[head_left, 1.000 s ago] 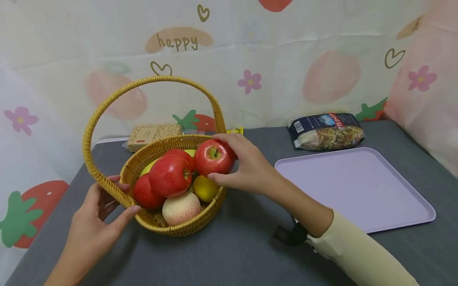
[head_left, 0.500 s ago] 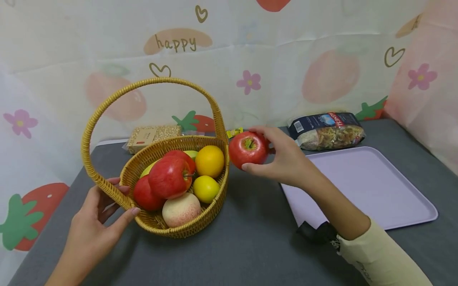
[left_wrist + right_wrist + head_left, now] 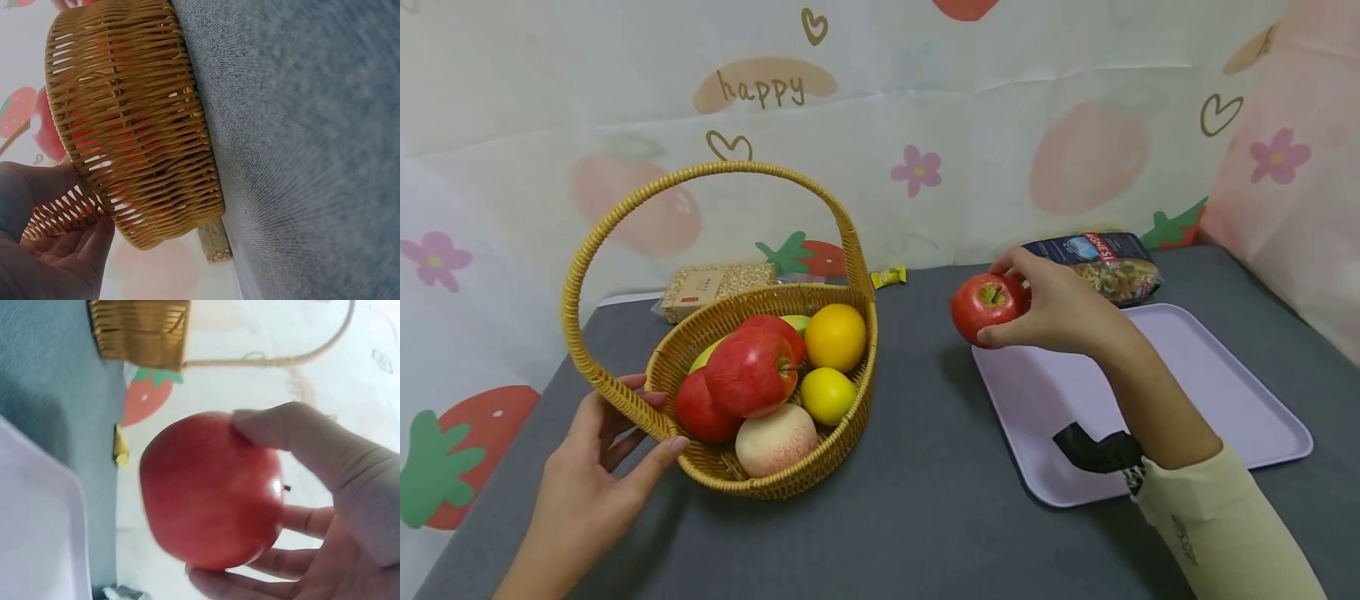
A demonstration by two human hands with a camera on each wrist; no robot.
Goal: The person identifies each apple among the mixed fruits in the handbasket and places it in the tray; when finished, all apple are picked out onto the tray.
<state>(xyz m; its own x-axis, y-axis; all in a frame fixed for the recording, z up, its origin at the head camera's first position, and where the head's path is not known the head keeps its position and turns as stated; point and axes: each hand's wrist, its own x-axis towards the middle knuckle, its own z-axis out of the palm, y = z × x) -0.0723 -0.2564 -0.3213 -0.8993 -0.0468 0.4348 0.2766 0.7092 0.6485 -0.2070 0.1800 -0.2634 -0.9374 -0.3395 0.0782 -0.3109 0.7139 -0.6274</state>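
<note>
A red apple (image 3: 987, 307) is gripped in my right hand (image 3: 1060, 308), thumb on one side and fingers on the other. It hangs above the table by the left corner of a lilac tray (image 3: 1240, 408); the right wrist view shows the apple (image 3: 212, 490) above the tray's level. My left hand (image 3: 598, 467) holds the wicker basket (image 3: 760, 487) at the left foot of its handle, thumb and fingers around the rim. Inside the basket lie several red apples (image 3: 748, 375), an orange (image 3: 836, 337), a yellow lemon-like fruit (image 3: 827, 397) and a pale peach (image 3: 777, 440). Something yellow-green is mostly hidden behind the apples.
A pasta bag (image 3: 1105, 262) lies behind the tray, partly covered by my right hand. Behind the basket are a packet of grains (image 3: 715, 287) and a small yellow wrapper (image 3: 889, 277). A printed cloth (image 3: 962, 167) hangs along the table's back edge.
My right hand has lifted the apple out of the basket and carried it right to the tray's edge, uncovering the orange. My left hand stays on the basket.
</note>
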